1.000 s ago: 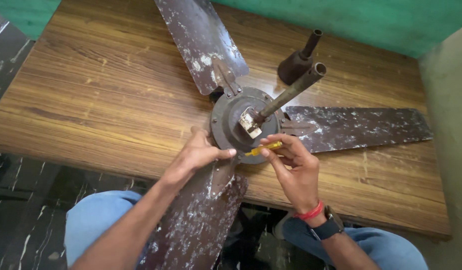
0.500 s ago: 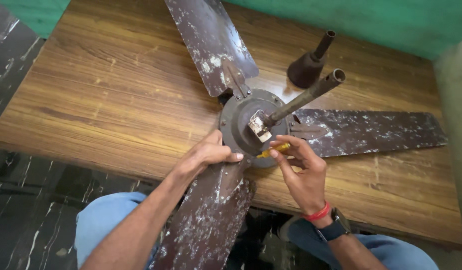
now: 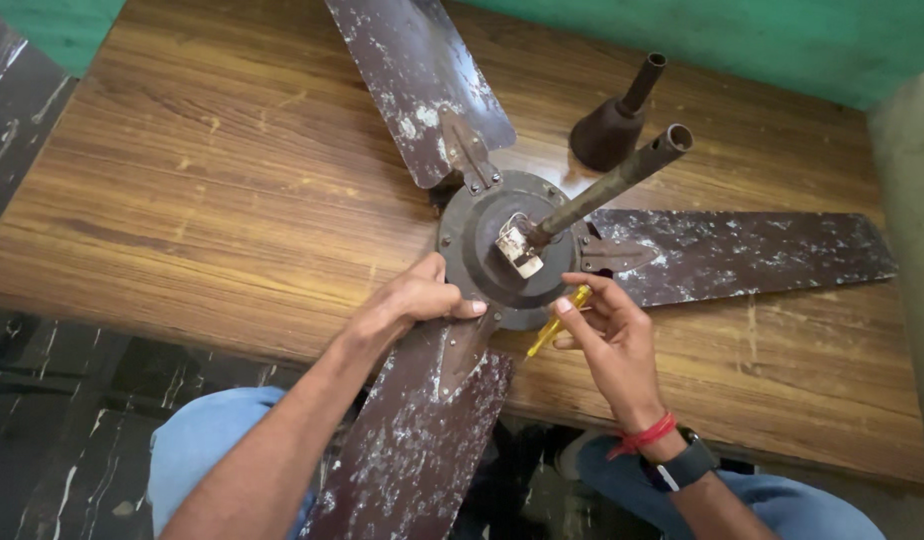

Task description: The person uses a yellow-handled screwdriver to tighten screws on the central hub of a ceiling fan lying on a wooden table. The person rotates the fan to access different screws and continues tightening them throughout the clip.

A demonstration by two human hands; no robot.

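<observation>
Fan [image 3: 507, 262] lay on the desk [image 3: 202, 190]; your left hand [image 3: 414, 298] pressed flat on its hub, right hand [image 3: 607, 335] pinched a yellow screwdriver [image 3: 556, 322], likely mid-unscrewing; next, seat the tip squarely

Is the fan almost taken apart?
Not yet. The cone cover already stands apart on the table. The left hand steadies the hub; the right hand holds a yellow screwdriver. All three blades remain attached.
</observation>
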